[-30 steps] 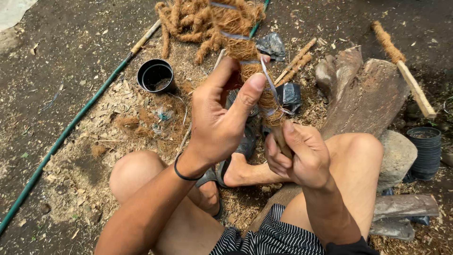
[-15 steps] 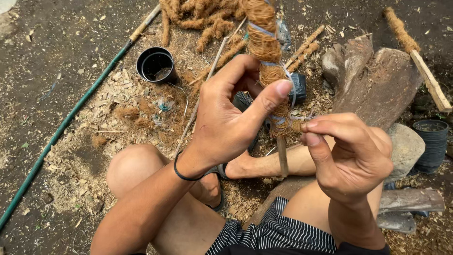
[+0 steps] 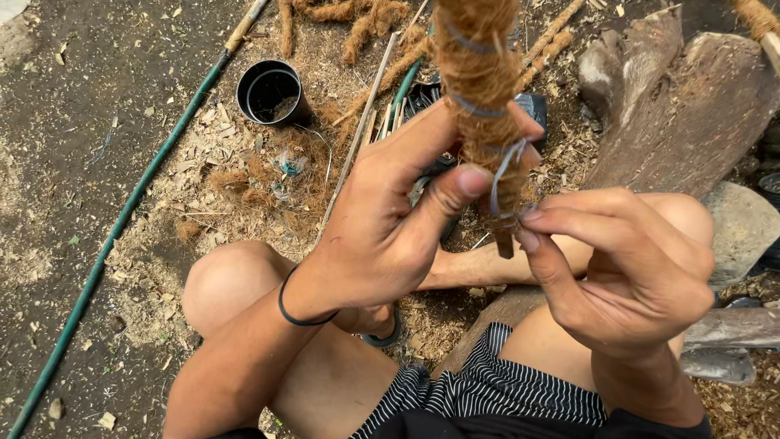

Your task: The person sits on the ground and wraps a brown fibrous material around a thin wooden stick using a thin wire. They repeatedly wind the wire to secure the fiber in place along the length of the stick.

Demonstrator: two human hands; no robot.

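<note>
My left hand [image 3: 398, 219] grips a stick wrapped in brown coconut fibre [image 3: 479, 73], thumb pressed against its lower end. The pole rises out of the top of the view. A thin grey-blue string [image 3: 502, 167] is bound around the fibre in several turns. My right hand [image 3: 626, 268] pinches the loose end of that string just below the wrapped part, at the bare tip of the stick. I sit on the ground with both knees bent under my hands.
A black plastic pot [image 3: 270, 91] stands on the soil at upper left beside a long green hose [image 3: 122, 228]. More fibre-wrapped sticks [image 3: 357, 20] lie at the top. Weathered wood pieces [image 3: 691, 97] and a stone [image 3: 743, 223] sit at right. Fibre scraps litter the ground.
The wrapped pole has come closer and higher in view. My right hand has moved up from beside the stick to pinch the string at its lower end.
</note>
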